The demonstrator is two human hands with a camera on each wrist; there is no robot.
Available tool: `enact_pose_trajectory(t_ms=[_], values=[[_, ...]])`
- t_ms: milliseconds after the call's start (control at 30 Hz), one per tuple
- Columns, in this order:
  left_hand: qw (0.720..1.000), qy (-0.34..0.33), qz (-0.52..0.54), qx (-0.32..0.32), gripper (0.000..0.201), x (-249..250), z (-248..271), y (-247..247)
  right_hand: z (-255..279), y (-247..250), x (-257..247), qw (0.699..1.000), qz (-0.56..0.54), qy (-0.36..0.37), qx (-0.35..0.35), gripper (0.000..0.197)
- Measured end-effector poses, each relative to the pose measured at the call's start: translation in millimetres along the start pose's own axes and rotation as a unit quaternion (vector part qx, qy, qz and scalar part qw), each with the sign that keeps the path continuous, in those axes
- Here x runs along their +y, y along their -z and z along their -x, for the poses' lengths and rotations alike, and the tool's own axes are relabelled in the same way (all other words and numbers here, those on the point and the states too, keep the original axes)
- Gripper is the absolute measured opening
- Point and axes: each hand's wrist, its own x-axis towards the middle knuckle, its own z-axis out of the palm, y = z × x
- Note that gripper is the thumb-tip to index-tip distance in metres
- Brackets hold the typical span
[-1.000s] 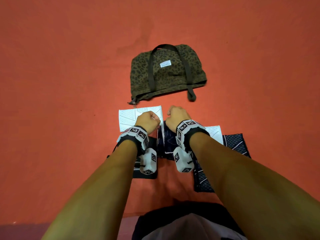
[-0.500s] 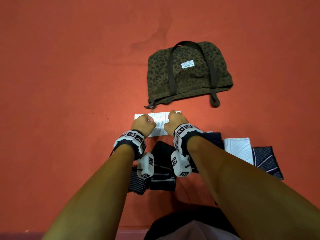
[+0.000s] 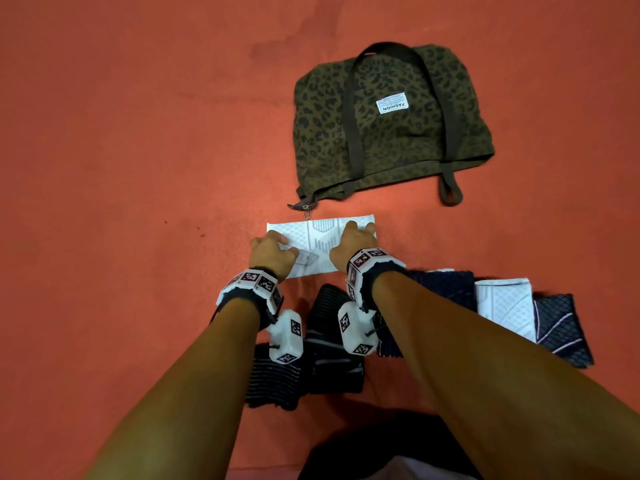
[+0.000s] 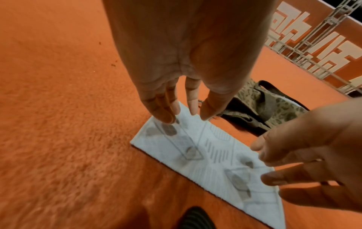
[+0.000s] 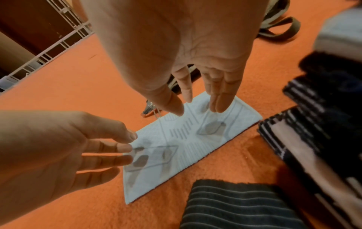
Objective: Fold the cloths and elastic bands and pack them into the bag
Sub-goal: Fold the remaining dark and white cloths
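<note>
Dark folded cloth [image 3: 446,289] half under forearm

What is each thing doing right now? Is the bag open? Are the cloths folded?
Bag: lying flat on the floor, zipper looks closed, nothing packed that shows.
White cloth: folded into a flat strip beside the bag.
Left hand: fingers straight, tips on the white cloth.
Right hand: fingers straight, over the cloth's right end.
Striped bands: folded, lying near the person.
Other cloths: folded, waiting on the right.
</note>
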Motion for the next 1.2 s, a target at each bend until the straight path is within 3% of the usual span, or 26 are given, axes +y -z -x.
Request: enact_pose_trajectory(t_ms=[200,467,1000,1200], values=[[1.0,0.021,-0.005,0.014,0.034,-6.1,-2.6,0.3,-8.5,-4.0,0.1,0.998,-0.021,-0.063,0.019,0.07],[1.0,0.011,0.025,-0.011,0.018,-0.5,-4.3,1.9,-6.4,8.5,3.7,0.998,-0.014,-0.065,0.003,0.045],[0.994,-0.064,0.073,0.043,0.019,55.5,55.7,17.0,59.1,57.1,10.1,0.988,-0.094,0.015,0.119,0.036],[0.986,-0.104,0.11,0.069,0.017,80.5,90.8,17.3,93.7,87.8,33.2,0.971,-0.14,0.046,0.186,0.013]])
